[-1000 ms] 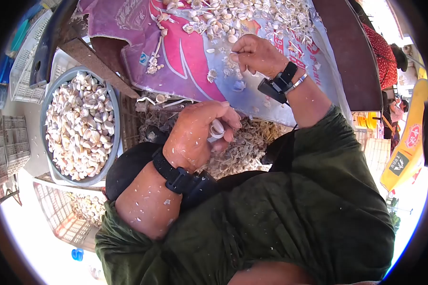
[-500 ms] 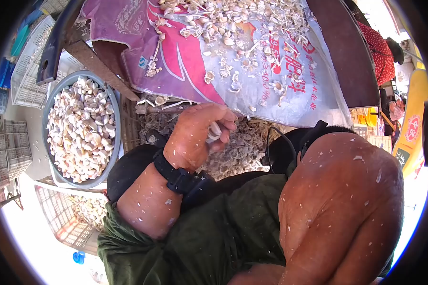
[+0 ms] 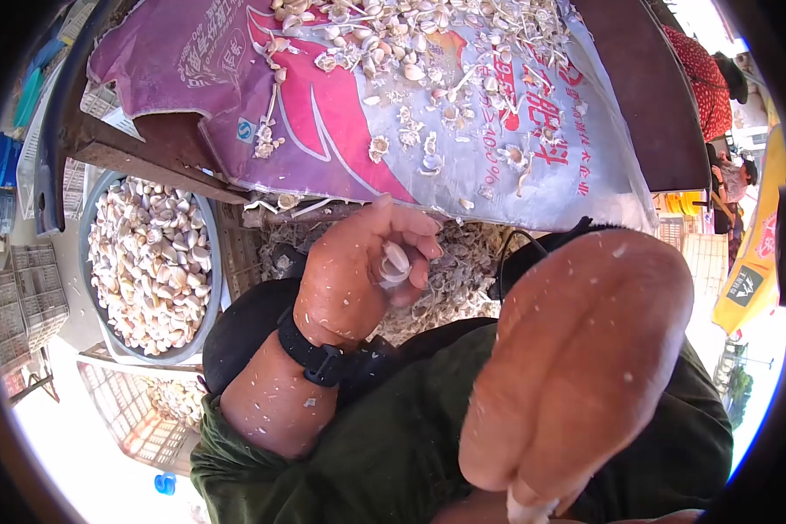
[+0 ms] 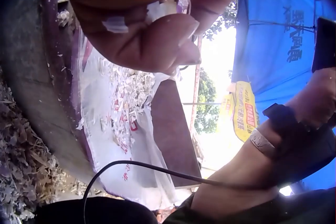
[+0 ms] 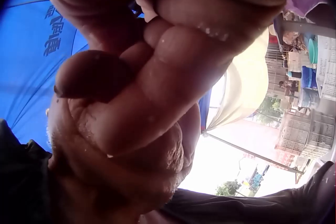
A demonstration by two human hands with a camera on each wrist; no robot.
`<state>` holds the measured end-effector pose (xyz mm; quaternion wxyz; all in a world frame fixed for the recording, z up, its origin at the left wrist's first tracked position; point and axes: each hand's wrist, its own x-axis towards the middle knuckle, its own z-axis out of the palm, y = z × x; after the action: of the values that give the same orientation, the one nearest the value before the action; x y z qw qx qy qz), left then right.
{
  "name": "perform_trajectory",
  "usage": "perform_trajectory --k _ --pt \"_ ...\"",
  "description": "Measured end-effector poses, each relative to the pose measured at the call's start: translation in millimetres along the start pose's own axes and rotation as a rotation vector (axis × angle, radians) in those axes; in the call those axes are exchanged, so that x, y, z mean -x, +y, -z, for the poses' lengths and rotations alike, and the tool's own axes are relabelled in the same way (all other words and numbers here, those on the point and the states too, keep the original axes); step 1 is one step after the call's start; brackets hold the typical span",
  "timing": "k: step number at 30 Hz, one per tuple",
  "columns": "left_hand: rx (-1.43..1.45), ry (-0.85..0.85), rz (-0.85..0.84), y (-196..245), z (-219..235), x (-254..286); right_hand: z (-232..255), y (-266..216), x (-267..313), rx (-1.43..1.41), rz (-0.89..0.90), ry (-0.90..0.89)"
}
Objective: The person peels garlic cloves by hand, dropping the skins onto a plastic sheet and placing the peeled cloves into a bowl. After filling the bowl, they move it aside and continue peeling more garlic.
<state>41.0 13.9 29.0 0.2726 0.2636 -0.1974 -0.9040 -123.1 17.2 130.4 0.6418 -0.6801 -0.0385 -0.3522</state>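
My left hand (image 3: 358, 271) curls its fingers round a pale garlic clove (image 3: 396, 258), just below the front edge of a sheet-covered table. In the left wrist view, white bits of garlic skin (image 4: 115, 23) stick to the curled fingers. The right hand (image 3: 576, 349) is raised close to the head camera, and I cannot tell whether it holds anything. Something small and white (image 3: 528, 505) shows at its lower end. Bent fingers (image 5: 173, 77) fill the right wrist view. Loose cloves and peeled skins (image 3: 410, 52) lie across the printed plastic sheet (image 3: 341, 148).
A grey basin (image 3: 87, 253) heaped with garlic cloves stands left of the table. Below it is a plastic crate (image 3: 118, 384) holding more garlic. Shed skins (image 3: 463, 271) cover the ground under the table edge. A rusty metal bar (image 3: 148, 162) juts along the table's left side.
The right hand has left the garlic scraps on the sheet and come up close to the head camera. My left hand stays by the table edge, holding the clove. The head view has shifted slightly.
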Motion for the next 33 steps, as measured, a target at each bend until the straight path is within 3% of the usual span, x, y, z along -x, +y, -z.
perform_trajectory --k 1,3,4,5,6,8,9,10,12,16,19,21,22,24,26,28,31,33 --pt "0.121 0.073 0.075 1 -4 0 3 0 -1 0.011 -0.001 -0.006" --pt "0.186 0.002 0.059 4 -2 3 25 -5 6 0.297 -0.384 0.147" --pt "0.250 -0.066 0.049 5 -1 4 36 -2 15 0.379 -0.532 0.330" --pt "0.201 0.041 0.019 9 -11 6 49 9 26 0.459 -0.678 0.515" --pt "0.206 0.044 0.019 8 -5 4 71 21 35 0.703 -0.658 0.551" --pt "0.120 -0.058 0.045 4 11 1 119 50 58 0.941 -0.708 0.684" --pt "0.120 -0.024 0.055 7 6 2 148 66 77 0.996 -0.793 0.702" --pt "0.121 -0.022 0.050 8 5 2 168 79 88 0.996 -0.790 0.696" --pt "0.075 0.009 0.062 9 5 2 195 97 102 1.644 -0.638 0.329" --pt "0.054 0.071 0.053 10 4 3 211 111 100 1.732 -0.633 0.241" --pt "0.029 0.090 0.053 10 4 2 203 105 89 1.693 -0.674 0.295" --pt "0.028 0.102 0.062 7 5 1 174 83 67 0.826 -1.090 0.800" --pt "0.028 0.101 0.060 6 5 1 165 80 69 0.829 -1.089 0.799" --pt "0.016 0.124 0.034 5 2 0 152 68 78 0.133 -0.725 0.833" --pt "0.011 0.114 0.036 3 3 0 132 56 75 0.005 -0.666 0.774" --pt "0.005 0.110 0.032 2 4 -1 96 36 58 -0.046 -0.441 0.525" --pt "0.026 0.127 0.064 2 1 -1 34 -13 8 -0.099 -0.422 0.369" --pt "0.024 0.115 0.072 0 2 -3 13 -25 -23 -0.138 -0.155 -0.021"
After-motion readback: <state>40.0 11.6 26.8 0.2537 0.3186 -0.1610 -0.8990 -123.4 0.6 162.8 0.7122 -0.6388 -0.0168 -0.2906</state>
